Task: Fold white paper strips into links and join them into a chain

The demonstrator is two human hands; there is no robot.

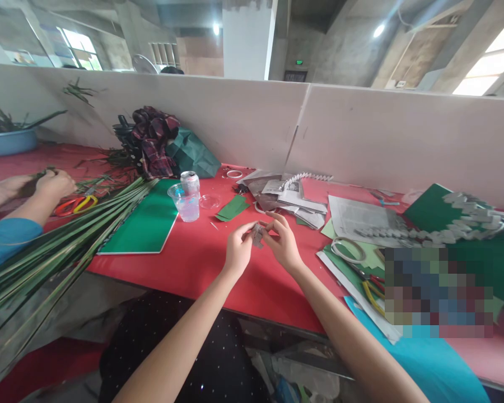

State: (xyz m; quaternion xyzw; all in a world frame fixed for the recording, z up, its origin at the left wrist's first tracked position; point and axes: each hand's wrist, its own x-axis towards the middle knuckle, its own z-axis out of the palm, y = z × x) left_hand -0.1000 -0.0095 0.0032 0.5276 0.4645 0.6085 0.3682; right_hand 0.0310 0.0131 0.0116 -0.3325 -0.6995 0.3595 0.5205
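Observation:
My left hand [238, 249] and my right hand [284, 244] meet above the red table [201, 263]. Between their fingertips is a small grey piece [257, 235], seemingly folded newspaper, pinched from both sides. Its exact shape is too small to make out. Beyond my hands lie grey printed paper strips [304, 214] and a folded chain of paper links [304, 178]. Cut green paper [232, 207] rests to the left of them. To my right, a longer grey folded-paper chain [437, 235] spreads near a newspaper sheet [361, 215].
A plastic cup [189, 207], a can [190, 182] and a green board [140, 224] stand or lie on the left. Long green leaves [75, 246] cross toward a co-worker's hands [52, 184]. Yellow-handled scissors [372, 296] and a tape roll [348, 250] lie right. A white partition [386, 140] runs behind.

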